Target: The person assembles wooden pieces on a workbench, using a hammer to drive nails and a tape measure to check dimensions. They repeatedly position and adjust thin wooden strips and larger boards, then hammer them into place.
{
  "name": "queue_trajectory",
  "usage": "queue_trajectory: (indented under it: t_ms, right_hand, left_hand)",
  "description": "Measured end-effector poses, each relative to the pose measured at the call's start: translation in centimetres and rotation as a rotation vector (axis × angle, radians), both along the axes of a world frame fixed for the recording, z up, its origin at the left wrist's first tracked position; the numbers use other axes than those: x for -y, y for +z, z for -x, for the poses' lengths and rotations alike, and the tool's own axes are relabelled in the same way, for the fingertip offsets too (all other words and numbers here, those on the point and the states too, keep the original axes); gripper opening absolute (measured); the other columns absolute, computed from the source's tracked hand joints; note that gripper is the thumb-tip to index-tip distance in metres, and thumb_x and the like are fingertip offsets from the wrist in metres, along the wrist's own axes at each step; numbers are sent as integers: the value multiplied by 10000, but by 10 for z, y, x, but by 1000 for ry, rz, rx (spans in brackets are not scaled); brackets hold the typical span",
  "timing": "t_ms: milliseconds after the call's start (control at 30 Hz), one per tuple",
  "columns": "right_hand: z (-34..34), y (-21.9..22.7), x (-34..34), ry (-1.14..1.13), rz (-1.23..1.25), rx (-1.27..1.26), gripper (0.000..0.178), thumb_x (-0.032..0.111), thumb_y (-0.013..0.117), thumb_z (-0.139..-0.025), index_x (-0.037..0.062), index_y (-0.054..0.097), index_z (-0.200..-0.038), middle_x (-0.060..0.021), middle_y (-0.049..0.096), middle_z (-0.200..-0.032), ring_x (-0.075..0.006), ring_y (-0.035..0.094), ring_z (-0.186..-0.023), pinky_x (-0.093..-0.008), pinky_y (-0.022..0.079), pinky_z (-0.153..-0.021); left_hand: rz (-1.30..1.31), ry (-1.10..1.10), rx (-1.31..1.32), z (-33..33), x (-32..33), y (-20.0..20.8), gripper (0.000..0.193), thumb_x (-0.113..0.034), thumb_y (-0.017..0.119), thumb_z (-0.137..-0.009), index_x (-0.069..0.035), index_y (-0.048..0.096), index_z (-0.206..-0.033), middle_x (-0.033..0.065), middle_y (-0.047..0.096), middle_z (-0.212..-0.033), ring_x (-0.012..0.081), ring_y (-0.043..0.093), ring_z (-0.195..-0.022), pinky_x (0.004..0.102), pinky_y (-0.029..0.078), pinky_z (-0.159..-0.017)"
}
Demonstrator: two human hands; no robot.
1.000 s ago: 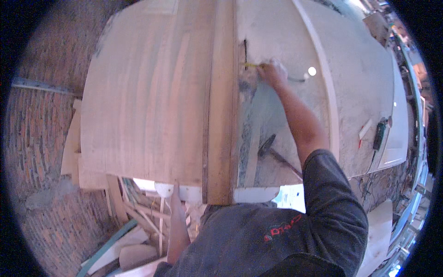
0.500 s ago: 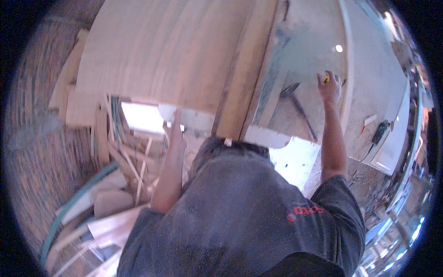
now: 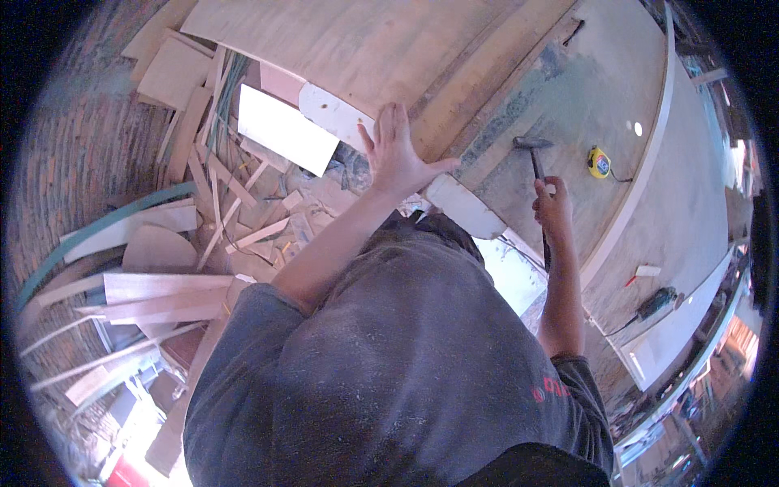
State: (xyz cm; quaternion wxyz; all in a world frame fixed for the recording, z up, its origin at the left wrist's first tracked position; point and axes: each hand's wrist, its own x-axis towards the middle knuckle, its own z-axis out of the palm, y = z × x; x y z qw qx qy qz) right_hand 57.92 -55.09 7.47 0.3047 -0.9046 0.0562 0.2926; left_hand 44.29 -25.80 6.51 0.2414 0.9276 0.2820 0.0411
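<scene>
Well to the left of the left hand, wood offcuts lie jumbled together, with a bright white panel nearer to its fingers. The left fingers reach up over the near edge of a plywood sheet; whether they press on it, I cannot tell. They are spread wide and hold nothing, the thumb stretched out to the right by the near end of a long plank.

Right of that thumb, a stretch of tabletop separates the two hands. The right hand has its fingers curled around the handle of a hammer, whose head lies just ahead of them, well inside the table's near edge.

Ahead and to the right of the right fingers, a yellow tape measure sits apart from the hammer, with tabletop between. Past it, a pale strip marks a raised edge. Further right and nearer the body than those fingers lies a dark power tool.
</scene>
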Motion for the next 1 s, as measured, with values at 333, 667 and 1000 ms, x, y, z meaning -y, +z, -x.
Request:
queue_trajectory:
  t_ms: [333, 667, 1000]
  right_hand:
    - [37, 15, -42, 569, -195, 611, 455, 149, 596, -995, 172, 534, -1446, -186, 705, -971, -356, 698, -830, -441, 549, -729]
    - [-4, 6, -47, 505, -256, 662, 453, 151, 568, -1004, 179, 536, -1455, -196, 691, -1065, -404, 685, -947, -459, 549, -794]
    - [-33, -19, -71, 519, -266, 717, 471, 152, 578, -1004, 169, 521, -1472, -182, 694, -1017, -376, 690, -908, -443, 551, -750]
  left_hand:
    - [-36, 209, -203, -35, 41, -11, 1335, -682, 809, -632, -24, 146, -1586, 172, 246, -1600, 336, 145, -1536, 728, 7, -1172]
    - [-48, 222, -254, -39, 44, -12, 1297, -635, 815, -635, -66, 155, -1596, 133, 241, -1603, 318, 151, -1533, 718, 16, -1180]
    - [-17, 215, -304, -43, 40, -8, 1291, -627, 808, -645, -85, 135, -1605, 126, 215, -1618, 315, 142, -1537, 703, 6, -1188]
